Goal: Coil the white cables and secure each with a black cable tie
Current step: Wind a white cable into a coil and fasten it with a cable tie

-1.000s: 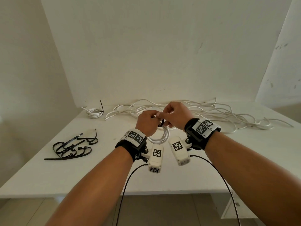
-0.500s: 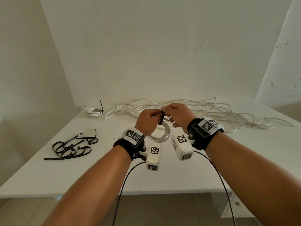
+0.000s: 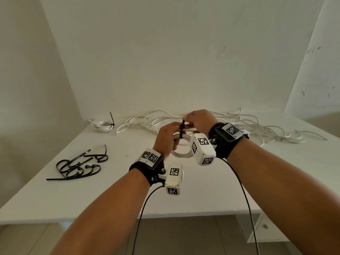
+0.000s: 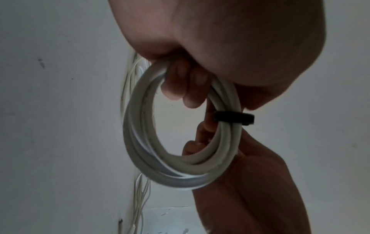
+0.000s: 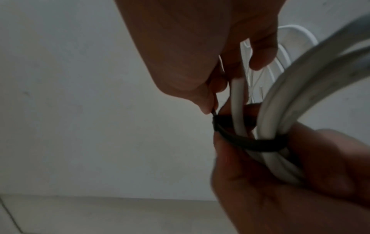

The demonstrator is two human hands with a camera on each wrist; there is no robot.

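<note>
Item in hand: coil of white cable (image 3: pixel 181 153), held above the middle of the table (image 3: pixel 202 197), well off its surface.
Left hand (image 3: pixel 166 138): fingers curled through the coil's ring, gripping the bundled turns; the thumb sits by the tie head.
Right hand (image 3: pixel 199 120): fingertips pinch the free tail of the black cable tie (image 3: pixel 181 130), the other fingers loosely curled.
Tie: looped once round the turns; in the right wrist view slack shows between the band and the cable.
Change: compared with half a second ago the tail stands more upright and the pinch sits higher, so the loop reads as being drawn down.
Meaning: judged as the tightening step; this coil is nearly secured, not yet snug.
Finished coil (image 3: pixel 103 125): far left corner of the table, already tied, its tail sticking up.
Loose white cables (image 3: pixel 257 126): tangled along the far edge, still to be coiled.
Spare black ties (image 3: pixel 77 166): heaped near the left edge.
Obstruction: nothing lies between the hands and the tangle; one loose turn sits apart inside the loop and could slip out.
</note>
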